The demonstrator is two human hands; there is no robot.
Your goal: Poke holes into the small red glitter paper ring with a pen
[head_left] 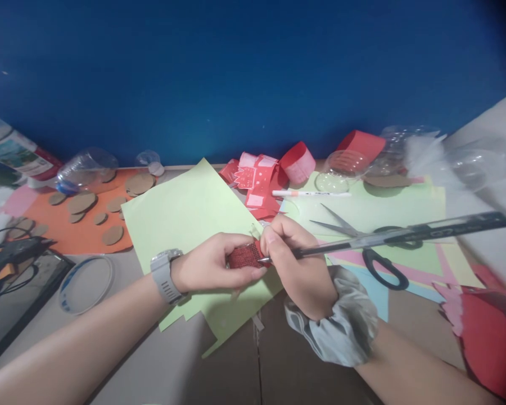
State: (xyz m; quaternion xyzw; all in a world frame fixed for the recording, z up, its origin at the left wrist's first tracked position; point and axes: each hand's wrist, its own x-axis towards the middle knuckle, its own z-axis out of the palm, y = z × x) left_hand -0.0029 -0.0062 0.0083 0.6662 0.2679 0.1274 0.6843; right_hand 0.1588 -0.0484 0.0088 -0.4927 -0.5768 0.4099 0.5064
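Note:
My left hand (217,261), with a grey watch at the wrist, is closed around a small red piece with a dark woven-looking pattern (242,257). My right hand (297,259), a pale scrunchie (341,323) on its wrist, grips a long black pen (362,239). The pen slants up to the right, and its metal tip meets the right end of the red piece. The right thumb and forefinger are pinched at that same end; whether they also hold it is hidden. Beneath both hands lies a light green paper sheet (185,208) with cut edges.
Black-handled scissors (385,270) lie partly open on stacked coloured papers at right. Red paper cutouts (261,180) and a white marker (312,193) are behind my hands. Cardboard discs (82,203) lie on orange paper at left, near a clear plastic bottle piece (88,169) and a round lid (86,286).

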